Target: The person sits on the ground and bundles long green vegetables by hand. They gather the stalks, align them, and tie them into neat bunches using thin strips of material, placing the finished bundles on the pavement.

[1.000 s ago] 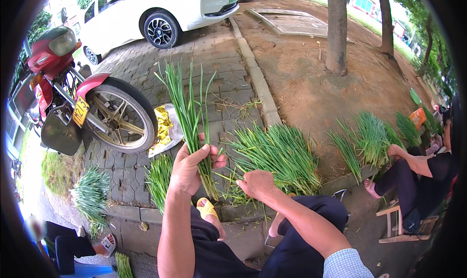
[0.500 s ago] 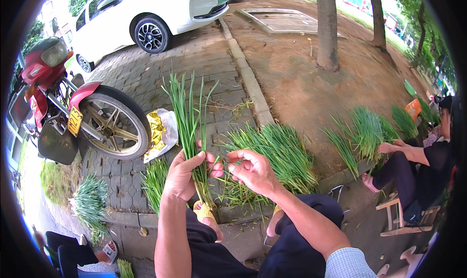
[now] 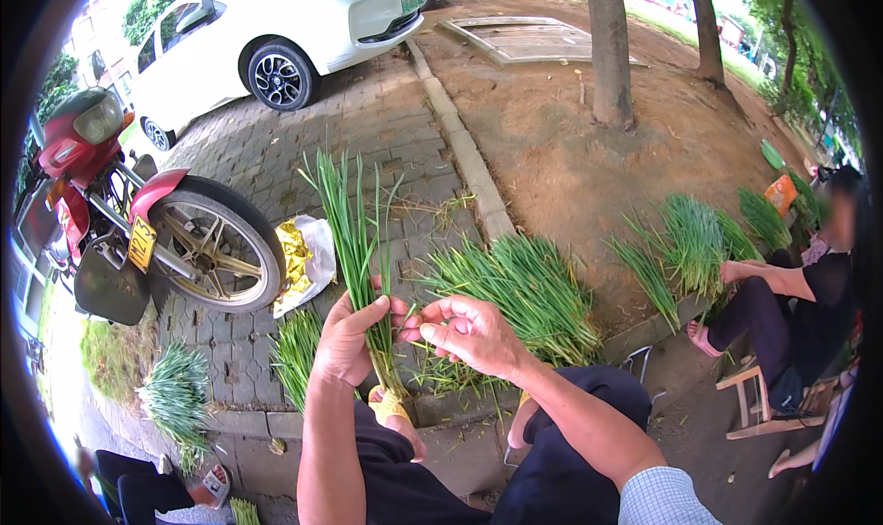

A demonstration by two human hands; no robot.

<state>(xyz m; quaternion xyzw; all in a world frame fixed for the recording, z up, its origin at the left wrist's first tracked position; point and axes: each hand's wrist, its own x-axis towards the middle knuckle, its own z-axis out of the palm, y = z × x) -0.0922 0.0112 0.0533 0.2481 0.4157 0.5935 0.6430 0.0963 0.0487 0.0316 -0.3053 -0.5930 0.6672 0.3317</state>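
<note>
My left hand (image 3: 354, 334) is closed around an upright bunch of garlic chives (image 3: 348, 226), its leaves rising above the fist and its pale stem ends (image 3: 390, 378) hanging below. Thumb and fingers of my right hand (image 3: 474, 334) are pinched beside the left fingertips, where a thin green leaf (image 3: 412, 315) shows. Just past the right hand lies a large heap of chives (image 3: 524, 295) on the paving. A smaller pile of chives (image 3: 296, 355) lies left of my left wrist. Loose trimmings are scattered below my hands, near my yellow footwear (image 3: 394, 407).
A red motorcycle (image 3: 152, 189) stands at left beside a gold and white bag (image 3: 303, 258). Another chive pile (image 3: 177, 392) lies lower left, near a seated person. At right a co-worker sits by a wooden stool (image 3: 763, 405) and more chives (image 3: 692, 240). Behind are a white car (image 3: 276, 28) and tree trunks (image 3: 609, 51).
My right hand has moved slightly left and down, closer to the left fingertips. The left hand keeps its hold on the bunch. The whole view has shifted a little.
</note>
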